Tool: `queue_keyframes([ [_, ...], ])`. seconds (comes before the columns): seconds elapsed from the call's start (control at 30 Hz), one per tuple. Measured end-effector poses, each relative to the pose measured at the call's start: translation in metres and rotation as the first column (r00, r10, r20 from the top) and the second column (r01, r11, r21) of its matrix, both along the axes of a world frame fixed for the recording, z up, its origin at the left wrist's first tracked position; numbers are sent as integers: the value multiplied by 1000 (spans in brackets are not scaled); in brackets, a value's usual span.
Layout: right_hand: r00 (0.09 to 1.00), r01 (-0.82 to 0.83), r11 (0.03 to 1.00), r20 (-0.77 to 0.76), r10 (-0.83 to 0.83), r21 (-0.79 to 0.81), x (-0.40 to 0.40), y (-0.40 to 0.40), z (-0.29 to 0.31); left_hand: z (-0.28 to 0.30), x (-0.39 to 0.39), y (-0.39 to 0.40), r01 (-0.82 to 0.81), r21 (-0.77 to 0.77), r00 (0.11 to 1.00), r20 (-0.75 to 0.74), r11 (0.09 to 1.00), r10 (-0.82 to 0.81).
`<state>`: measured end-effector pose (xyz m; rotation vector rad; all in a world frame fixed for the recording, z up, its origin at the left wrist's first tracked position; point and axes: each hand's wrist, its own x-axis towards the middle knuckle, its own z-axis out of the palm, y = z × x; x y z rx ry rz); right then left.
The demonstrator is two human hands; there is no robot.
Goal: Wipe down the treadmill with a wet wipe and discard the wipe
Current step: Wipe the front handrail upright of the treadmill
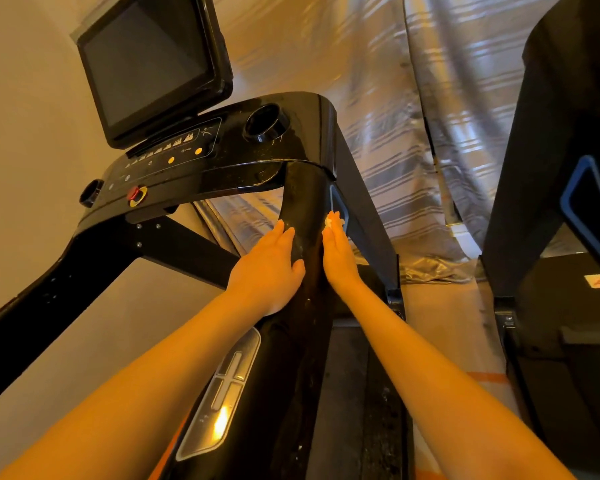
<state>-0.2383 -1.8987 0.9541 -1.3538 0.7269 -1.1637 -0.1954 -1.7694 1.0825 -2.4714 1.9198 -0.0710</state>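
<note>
Wet wipe (334, 221) shows only as a small white crumple past the fingertips of the right hand (338, 252), pressed against the right flank of the treadmill's handrail (305, 237). Most of it is hidden under the fingers, so its shape and how it is folded cannot be made out. Those fingers lie straight and together, flat on the wipe rather than curled round it. The left hand (269, 268) rests open on the rail's left flank, fingers straight, thumb lying across the top.

Long and glossy black, the handrail runs from the near bottom edge, where it is cut off, up and away to join the console (222, 157) at the far end. A silver button panel (222, 389) sits on its near stretch. A dark screen (149, 64) stands tilted above the console, its top cropped. A cup holder (265, 124) sits to its right. A striped curtain (413, 116) hangs beyond, blurred. Another dark machine (561, 168) on the right is only partly in view.
</note>
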Motion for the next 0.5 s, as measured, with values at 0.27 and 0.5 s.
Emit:
queue_keyframes([
  [0.27, 989, -61, 996, 137, 50, 72, -6, 27, -26, 0, -1, 1, -5, -2, 1000, -12, 1000, 5],
  [0.5, 984, -4, 980, 176, -32, 198, 13, -43, 16, 1, 1, 2, 6, 1, 999, -34, 1000, -6],
])
